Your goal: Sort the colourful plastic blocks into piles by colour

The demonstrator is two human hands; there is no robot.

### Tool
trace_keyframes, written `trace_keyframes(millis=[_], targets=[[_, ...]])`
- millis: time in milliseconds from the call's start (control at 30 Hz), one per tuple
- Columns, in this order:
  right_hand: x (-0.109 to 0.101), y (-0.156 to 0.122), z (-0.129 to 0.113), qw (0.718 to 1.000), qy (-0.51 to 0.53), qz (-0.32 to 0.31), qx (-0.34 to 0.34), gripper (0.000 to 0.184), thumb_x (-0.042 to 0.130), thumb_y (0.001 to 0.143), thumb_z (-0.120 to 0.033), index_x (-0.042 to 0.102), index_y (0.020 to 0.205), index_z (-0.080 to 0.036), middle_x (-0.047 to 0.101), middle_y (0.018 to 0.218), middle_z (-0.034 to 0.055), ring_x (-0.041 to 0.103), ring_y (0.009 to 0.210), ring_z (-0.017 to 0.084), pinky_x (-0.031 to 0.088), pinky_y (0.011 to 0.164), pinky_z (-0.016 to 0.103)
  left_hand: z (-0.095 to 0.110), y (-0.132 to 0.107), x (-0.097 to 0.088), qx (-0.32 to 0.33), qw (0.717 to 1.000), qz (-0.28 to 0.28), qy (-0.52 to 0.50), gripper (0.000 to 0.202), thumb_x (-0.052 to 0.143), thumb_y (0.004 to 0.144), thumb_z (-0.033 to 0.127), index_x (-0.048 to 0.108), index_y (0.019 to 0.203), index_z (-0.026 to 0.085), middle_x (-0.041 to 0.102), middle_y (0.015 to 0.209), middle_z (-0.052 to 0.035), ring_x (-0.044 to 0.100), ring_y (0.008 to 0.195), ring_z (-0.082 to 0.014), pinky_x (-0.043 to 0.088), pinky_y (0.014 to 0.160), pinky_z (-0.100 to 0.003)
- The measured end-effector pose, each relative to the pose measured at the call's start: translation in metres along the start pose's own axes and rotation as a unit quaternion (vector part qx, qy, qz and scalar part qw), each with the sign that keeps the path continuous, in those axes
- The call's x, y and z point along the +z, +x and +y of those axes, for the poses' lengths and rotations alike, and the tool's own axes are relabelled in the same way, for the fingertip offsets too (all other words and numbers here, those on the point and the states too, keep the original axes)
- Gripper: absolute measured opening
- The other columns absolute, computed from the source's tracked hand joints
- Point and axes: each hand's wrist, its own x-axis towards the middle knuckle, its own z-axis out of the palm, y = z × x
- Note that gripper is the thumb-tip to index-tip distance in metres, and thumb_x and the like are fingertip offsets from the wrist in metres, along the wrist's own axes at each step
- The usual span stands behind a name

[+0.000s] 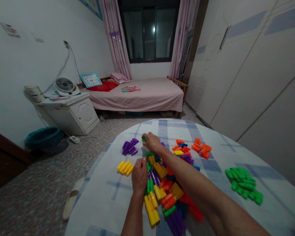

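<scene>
My right hand [152, 143] reaches across the table, its fingers pinching a green plastic building piece [144, 139]. Nearer to me, my left hand [139, 173] rests with curled fingers at the left edge of a mixed heap; what its fingers hold, if anything, is hidden. Beside it lie green pieces [149, 186] and yellow pieces [151, 208]. The heap also has orange pieces [169, 200] and purple pieces [175, 223], partly covered by my right forearm. A group of purple pieces [129, 147] lies left of my right hand, with yellow pieces [125, 167] closer to me.
The round table has a checked cloth [108, 196]. Green pieces [244, 184] are piled at the right, orange pieces [202, 148] at the far right, next to a mixed cluster [179, 152]. Beyond stand a bed [137, 98], a white cabinet [83, 113] and a wardrobe [236, 82].
</scene>
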Motion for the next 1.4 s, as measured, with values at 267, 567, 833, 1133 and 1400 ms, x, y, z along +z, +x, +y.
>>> trace_keyframes(millis=[267, 567, 833, 1133, 1400], targets=[[-0.072, -0.112, 0.145, 0.982, -0.081, 0.116, 0.123, 0.036, 0.047, 0.085, -0.036, 0.057, 0.118, -0.026, 0.059, 0.102, 0.0079, 0.057, 0.079, 0.018, 0.036, 0.063, 0.027, 0.005, -0.001, -0.003, -0.002, 1.000, -0.005, 0.004, 0.041, 0.031, 0.090, 0.043, 0.064, 0.093, 0.020, 0.069, 0.090, -0.0062, 0.062, 0.087, -0.0190, 0.044, 0.075, -0.029], [-0.054, -0.239, 0.273, 0.943, -0.185, 0.097, 0.260, 0.047, 0.039, 0.086, -0.043, 0.050, 0.129, -0.025, 0.061, 0.104, 0.0092, 0.061, 0.077, 0.023, 0.038, 0.053, 0.028, -0.003, 0.000, 0.000, -0.005, 1.000, -0.007, -0.001, 0.043, 0.031, 0.089, 0.046, 0.064, 0.096, 0.020, 0.069, 0.093, -0.0062, 0.062, 0.090, -0.0198, 0.045, 0.078, -0.030], [-0.039, -0.247, 0.290, 0.947, -0.161, 0.116, 0.253, 0.051, 0.037, 0.086, -0.054, 0.062, 0.116, -0.022, 0.062, 0.111, 0.0138, 0.061, 0.093, 0.030, 0.047, 0.072, 0.042, -0.003, 0.001, 0.001, 0.004, 1.000, 0.008, -0.014, 0.042, 0.032, 0.089, 0.046, 0.064, 0.095, 0.019, 0.068, 0.093, -0.0064, 0.061, 0.089, -0.0195, 0.045, 0.078, -0.030], [-0.055, -0.199, 0.207, 0.960, -0.140, 0.191, 0.146, 0.039, 0.041, 0.088, -0.039, 0.060, 0.115, -0.017, 0.059, 0.116, 0.0145, 0.056, 0.105, 0.030, 0.046, 0.082, 0.046, 0.000, 0.001, 0.000, -0.004, 1.000, 0.020, -0.005, 0.041, 0.033, 0.089, 0.044, 0.064, 0.095, 0.018, 0.068, 0.093, -0.0072, 0.062, 0.090, -0.0202, 0.045, 0.076, -0.030], [-0.016, -0.109, 0.061, 0.986, 0.061, 0.115, -0.105, 0.031, 0.048, 0.087, -0.022, 0.060, 0.115, -0.019, 0.064, 0.110, 0.0073, 0.055, 0.103, 0.018, 0.040, 0.093, 0.032, -0.007, 0.003, 0.003, 0.007, 0.999, 0.028, -0.030, 0.041, 0.033, 0.089, 0.044, 0.063, 0.101, 0.018, 0.067, 0.098, -0.0085, 0.063, 0.090, -0.0198, 0.047, 0.079, -0.032]])
